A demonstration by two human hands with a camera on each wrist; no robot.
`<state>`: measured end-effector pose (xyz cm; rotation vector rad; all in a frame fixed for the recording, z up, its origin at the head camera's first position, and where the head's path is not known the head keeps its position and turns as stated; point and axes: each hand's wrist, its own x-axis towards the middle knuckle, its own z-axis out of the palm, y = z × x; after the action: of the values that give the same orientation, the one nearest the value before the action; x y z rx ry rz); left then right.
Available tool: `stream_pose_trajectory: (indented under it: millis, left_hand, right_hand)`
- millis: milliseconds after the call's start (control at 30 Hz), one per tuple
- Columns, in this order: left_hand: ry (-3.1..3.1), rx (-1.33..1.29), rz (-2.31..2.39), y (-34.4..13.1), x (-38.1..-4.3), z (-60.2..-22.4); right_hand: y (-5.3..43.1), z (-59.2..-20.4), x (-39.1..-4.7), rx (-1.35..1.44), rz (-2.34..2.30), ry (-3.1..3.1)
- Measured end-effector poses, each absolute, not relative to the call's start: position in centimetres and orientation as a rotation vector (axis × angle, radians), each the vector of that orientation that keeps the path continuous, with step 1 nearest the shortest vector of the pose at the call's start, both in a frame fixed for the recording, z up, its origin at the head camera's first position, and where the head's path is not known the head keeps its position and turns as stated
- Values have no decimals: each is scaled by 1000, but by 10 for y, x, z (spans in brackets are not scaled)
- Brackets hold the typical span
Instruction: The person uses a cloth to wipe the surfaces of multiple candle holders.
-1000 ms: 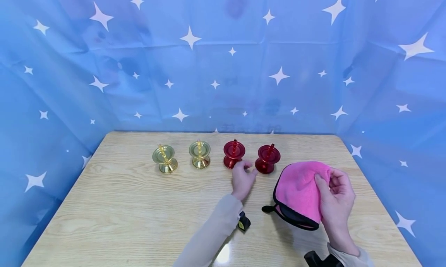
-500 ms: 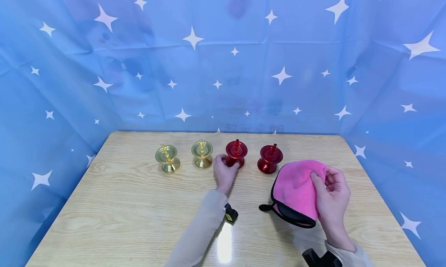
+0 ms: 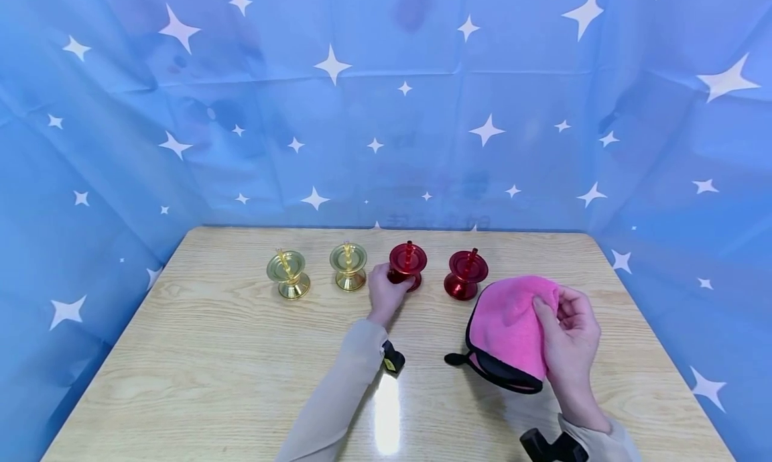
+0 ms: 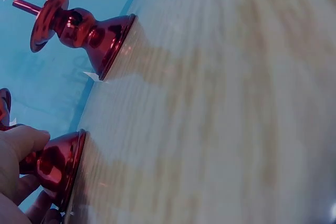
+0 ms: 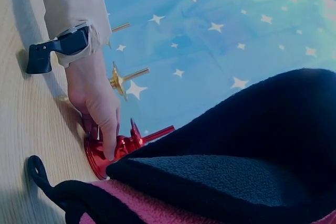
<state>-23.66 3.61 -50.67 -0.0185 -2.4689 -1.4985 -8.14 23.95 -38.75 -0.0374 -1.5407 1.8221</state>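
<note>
Standing upright on the table, a shiny red candle holder (image 3: pixel 408 258) has a round dish and a thin central stem. My left hand (image 3: pixel 384 293) grips it below the dish; in the left wrist view the thumb and fingers wrap its narrow waist above the flared base (image 4: pixel 59 163). A second red candle holder (image 3: pixel 467 267) stands just to its right, untouched. On the right side, my right hand (image 3: pixel 569 338) pinches the top of a pink cloth (image 3: pixel 509 328) with black edging and a black loop. The cloth hangs folded over, its dark grey inner side (image 5: pixel 220 179) visible in the right wrist view.
Two gold candle holders (image 3: pixel 287 267) (image 3: pixel 348 258) stand in the same row to the left. A light wooden table (image 3: pixel 229 368) lies under everything. Behind it and at both sides hangs a blue curtain (image 3: pixel 386 113) with white stars.
My left hand has moved left from between the two red candle holders and taken hold of the left one. The right hand and pink cloth have shifted slightly left.
</note>
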Motion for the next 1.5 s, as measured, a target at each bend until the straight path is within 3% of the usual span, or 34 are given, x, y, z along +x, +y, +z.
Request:
stream_pose_trajectory:
  millis: [733,1500]
  left_hand:
    - [-2420,-69,-1616,28,-231,-507]
    - [-2244,-632,-1288,16,-194,-462]
  right_hand:
    - [229,-388,-87,-164,1846,-1640]
    - [202,-382,-106,-168,1940,-1768]
